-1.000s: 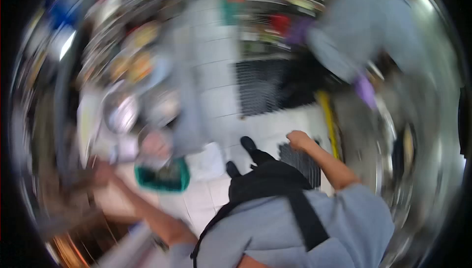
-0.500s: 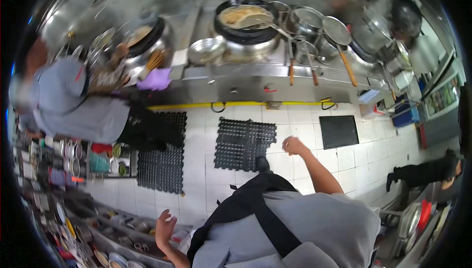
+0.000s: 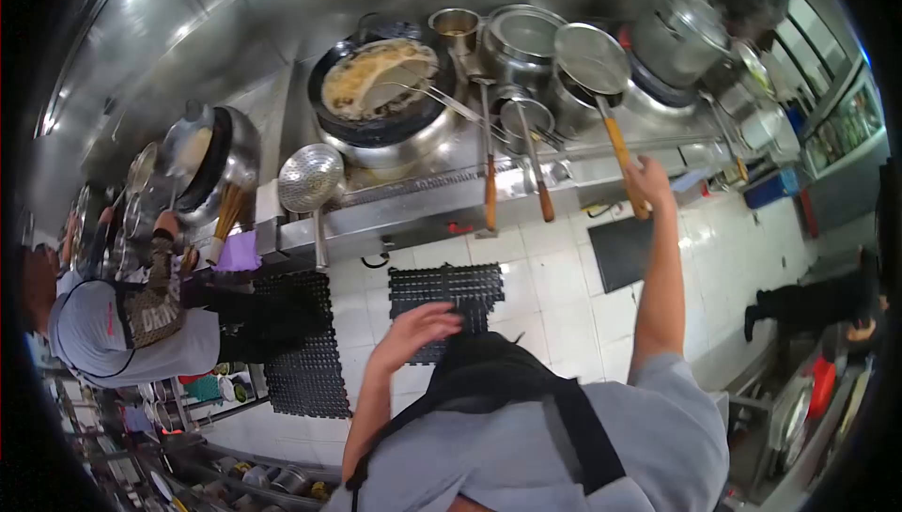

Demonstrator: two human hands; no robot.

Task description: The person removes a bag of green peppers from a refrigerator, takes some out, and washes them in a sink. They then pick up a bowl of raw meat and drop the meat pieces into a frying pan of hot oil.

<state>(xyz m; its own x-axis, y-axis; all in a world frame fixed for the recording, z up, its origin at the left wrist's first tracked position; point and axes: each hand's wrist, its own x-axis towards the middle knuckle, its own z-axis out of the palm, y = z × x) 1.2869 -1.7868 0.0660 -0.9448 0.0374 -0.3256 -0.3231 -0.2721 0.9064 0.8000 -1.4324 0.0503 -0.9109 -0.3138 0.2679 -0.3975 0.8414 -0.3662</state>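
Note:
My right hand (image 3: 649, 183) is at the wooden handle of a round fine-mesh strainer (image 3: 592, 58), its bent fingers closed on the handle. The strainer's mesh head rests over a steel pot (image 3: 578, 103) on the range. My left hand (image 3: 413, 332) is held in the air in front of my apron, fingers stretched out and holding nothing. Ahead of it on the range stands a black wok (image 3: 324, 99) of foamy, yellowish liquid, with a wire skimmer (image 3: 390, 89) lying in it. A perforated ladle (image 3: 311, 178) lies on the range edge, left of the wok.
Two wooden-handled utensils (image 3: 489, 193) jut over the range edge (image 3: 413, 202). A lidded pot (image 3: 678, 38) stands at the back right. At the left, a co-worker (image 3: 141, 329) works by another wok (image 3: 202, 160). Black mats (image 3: 442, 291) lie on the tiles; another person (image 3: 813, 310) stands far right.
My right hand has moved forward to the strainer handle. My left hand has risen from low at the left to before my apron. The view has turned and come closer to the range.

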